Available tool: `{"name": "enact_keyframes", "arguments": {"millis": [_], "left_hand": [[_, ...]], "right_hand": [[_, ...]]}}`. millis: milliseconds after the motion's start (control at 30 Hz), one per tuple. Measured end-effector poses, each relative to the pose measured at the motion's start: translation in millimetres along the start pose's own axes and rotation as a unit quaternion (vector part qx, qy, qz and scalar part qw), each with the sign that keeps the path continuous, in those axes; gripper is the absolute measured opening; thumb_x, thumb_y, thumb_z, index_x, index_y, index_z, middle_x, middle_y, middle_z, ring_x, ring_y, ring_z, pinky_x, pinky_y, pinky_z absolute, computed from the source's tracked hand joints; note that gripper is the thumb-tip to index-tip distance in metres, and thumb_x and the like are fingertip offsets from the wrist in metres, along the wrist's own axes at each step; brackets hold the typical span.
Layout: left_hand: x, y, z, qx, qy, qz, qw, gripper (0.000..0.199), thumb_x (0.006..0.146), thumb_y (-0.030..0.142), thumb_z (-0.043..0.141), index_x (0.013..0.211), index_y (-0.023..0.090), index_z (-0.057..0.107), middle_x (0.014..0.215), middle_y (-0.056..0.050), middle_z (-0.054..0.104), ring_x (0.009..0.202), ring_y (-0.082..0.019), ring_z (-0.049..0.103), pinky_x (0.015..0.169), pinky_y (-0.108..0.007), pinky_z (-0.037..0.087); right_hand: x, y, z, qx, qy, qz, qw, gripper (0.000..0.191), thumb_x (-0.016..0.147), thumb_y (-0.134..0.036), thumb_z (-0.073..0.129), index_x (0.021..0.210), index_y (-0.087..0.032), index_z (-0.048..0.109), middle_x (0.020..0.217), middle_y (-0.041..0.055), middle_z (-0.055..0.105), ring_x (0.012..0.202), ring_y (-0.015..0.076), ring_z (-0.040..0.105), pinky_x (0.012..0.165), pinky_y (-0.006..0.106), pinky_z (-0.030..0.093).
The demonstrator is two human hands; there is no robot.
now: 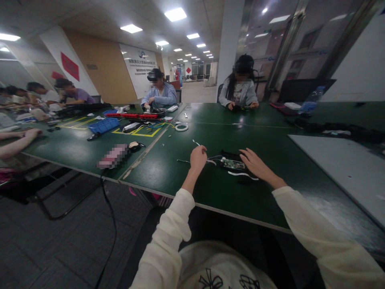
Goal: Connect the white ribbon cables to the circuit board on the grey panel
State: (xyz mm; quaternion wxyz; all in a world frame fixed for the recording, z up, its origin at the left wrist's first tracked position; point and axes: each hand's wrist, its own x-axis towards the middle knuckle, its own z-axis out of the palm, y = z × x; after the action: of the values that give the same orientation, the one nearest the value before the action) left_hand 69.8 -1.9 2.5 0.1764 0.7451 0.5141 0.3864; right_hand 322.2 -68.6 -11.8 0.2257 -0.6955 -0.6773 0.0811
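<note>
A small green circuit board [233, 163] in a black casing lies on the table in front of me, with thin wires running from its left end. Beside it, my left hand [197, 159] is closed with the fingers curled in. White strip ends [211, 162] and a thin cable [183, 161] show around that hand; what is between the fingers is hidden. My right hand [254, 163] is open, fingers stretched out at the board's right end and seemingly touching it. Another white strip [243, 174] lies just below the board.
The green table [162, 168] holds a phone-like pink item [112, 156], a round black-rimmed object [135, 146], a white tape roll [181, 127] and a blue basket [104, 125]. A grey panel [337, 164] lies at right. Two people sit across; another person's arm [19, 142] rests at left.
</note>
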Motion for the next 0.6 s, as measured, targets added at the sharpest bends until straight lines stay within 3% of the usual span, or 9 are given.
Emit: {"name": "enact_keyframes", "arguments": {"millis": [100,233,300,433,600], "left_hand": [[8,-14,-6.8,-0.001,-0.056,-0.008,0.998,0.026,0.08,0.008,0.043,0.091,0.017,0.064,0.091,-0.004,0.065,0.084,-0.014,0.059,0.079,-0.025,0.046],[15,-26,-15.6,-0.006,-0.142,0.075,0.987,0.032,0.075,0.006,0.046,0.097,0.018,0.065,0.101,-0.003,0.065,0.092,-0.014,0.059,0.089,-0.026,0.044],[16,-28,-17.9,0.001,-0.165,0.101,0.981,0.033,0.074,0.007,0.047,0.099,0.018,0.065,0.104,-0.002,0.065,0.097,-0.015,0.058,0.092,-0.028,0.043],[17,-31,-17.6,0.015,-0.185,0.143,0.972,0.032,0.072,0.007,0.049,0.096,0.019,0.065,0.109,-0.001,0.064,0.103,-0.015,0.056,0.098,-0.03,0.04],[16,-33,-14.8,0.039,-0.193,0.177,0.964,0.019,0.072,0.011,0.053,0.085,0.019,0.065,0.112,-0.002,0.063,0.108,-0.018,0.054,0.099,-0.035,0.037]], "right_hand": [[1,27,-14,-0.058,0.074,0.041,0.995,0.058,0.09,-0.052,0.02,0.133,-0.018,0.042,0.142,0.0124,0.033,0.133,0.0286,0.026,0.106,0.047,0.028],[-14,75,-41,-0.146,0.118,0.172,0.967,0.058,0.09,-0.05,0.023,0.132,-0.016,0.042,0.142,0.0193,0.027,0.131,0.0392,0.018,0.097,0.062,0.025],[-27,100,-50,-0.16,0.142,0.23,0.949,0.059,0.089,-0.051,0.021,0.132,-0.016,0.042,0.142,0.0206,0.025,0.131,0.0433,0.012,0.093,0.068,0.02],[-51,143,-58,-0.174,0.192,0.313,0.914,0.06,0.088,-0.053,0.019,0.125,-0.017,0.05,0.141,0.0234,0.024,0.132,0.0441,0.005,0.09,0.069,0.015],[-61,170,-61,-0.156,0.146,0.392,0.895,0.061,0.086,-0.052,0.023,0.125,-0.013,0.05,0.131,0.0281,0.037,0.126,0.0484,0.02,0.09,0.068,0.013]]}}
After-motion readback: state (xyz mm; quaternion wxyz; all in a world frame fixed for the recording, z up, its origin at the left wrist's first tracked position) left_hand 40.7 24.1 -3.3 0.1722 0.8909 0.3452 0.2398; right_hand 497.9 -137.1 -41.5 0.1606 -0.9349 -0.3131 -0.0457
